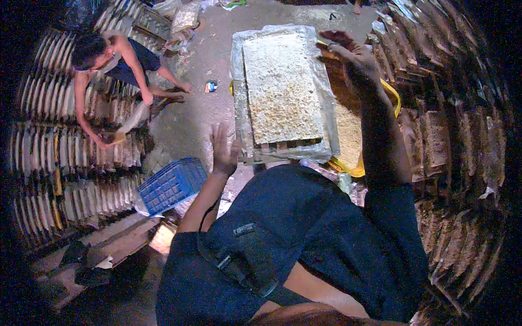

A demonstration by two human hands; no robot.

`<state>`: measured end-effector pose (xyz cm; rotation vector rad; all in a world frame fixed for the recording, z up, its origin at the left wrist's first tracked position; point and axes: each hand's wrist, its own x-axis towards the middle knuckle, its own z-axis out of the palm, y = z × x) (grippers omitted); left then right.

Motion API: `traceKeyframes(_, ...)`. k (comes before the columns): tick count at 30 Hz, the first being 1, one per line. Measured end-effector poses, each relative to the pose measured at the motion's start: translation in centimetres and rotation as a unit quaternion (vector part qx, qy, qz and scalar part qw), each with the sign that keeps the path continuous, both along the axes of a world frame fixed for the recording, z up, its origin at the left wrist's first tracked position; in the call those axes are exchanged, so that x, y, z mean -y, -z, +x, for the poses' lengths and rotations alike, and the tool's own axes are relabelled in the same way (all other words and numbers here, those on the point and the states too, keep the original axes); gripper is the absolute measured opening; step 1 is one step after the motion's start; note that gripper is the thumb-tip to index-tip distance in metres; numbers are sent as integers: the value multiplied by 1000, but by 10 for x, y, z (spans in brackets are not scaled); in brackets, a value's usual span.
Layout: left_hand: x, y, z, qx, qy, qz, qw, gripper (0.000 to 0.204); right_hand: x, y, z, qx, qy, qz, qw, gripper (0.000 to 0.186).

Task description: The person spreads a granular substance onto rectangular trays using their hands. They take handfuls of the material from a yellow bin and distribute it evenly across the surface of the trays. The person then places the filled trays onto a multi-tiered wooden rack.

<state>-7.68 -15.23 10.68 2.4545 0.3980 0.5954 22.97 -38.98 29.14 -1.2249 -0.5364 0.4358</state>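
In front of me lies a rectangular slab (283,81), pale and crumbly, whitish at its far end and tan nearer me. It rests on a flat board lined with clear plastic sheet (329,122). My left hand (224,151) is beside the board's near left edge, fingers stretched out and nothing visible in them. My right hand (353,58) reaches to the far right corner, above a yellow-rimmed tub (399,103) with brown and tan loose grains (348,130). Its fingers look spread, though shadow darkens them. The board covers part of the tub.
A person (128,60) bends at the left, handling something beside stacked rows of thin boards (81,146). More boards with crumbly tan coating (435,141) are racked at the right. A blue plastic crate (173,186) sits near my left forearm. A small blue-and-white packet (211,86) lies on the floor.
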Motion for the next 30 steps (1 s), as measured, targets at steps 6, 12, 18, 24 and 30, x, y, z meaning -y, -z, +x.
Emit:
traceKeyframes(6, -63, 148, -114, -275, -263, -68, 922, 64, 80, 214, 94, 160, 107, -534, 823, 36)
traceKeyframes(12, -58, 193, -252, -477, -242, -155, 831, 62, 119, 335, -4, 142, -212, -704, 663, 36)
traceKeyframes(18, -68, 199, -252, -449, -227, -172, 847, 61, 143, 329, -37, 115, -213, -579, 779, 27)
traceKeyframes(24, -116, 195, -118, -112, -295, -17, 949, 59, 194, 208, 4, -333, 21, -145, 931, 23)
traceKeyframes(30, -47, 24, 67, 157, -51, -468, 868, 68, 149, 121, -10, -299, 8, -38, 953, 24)
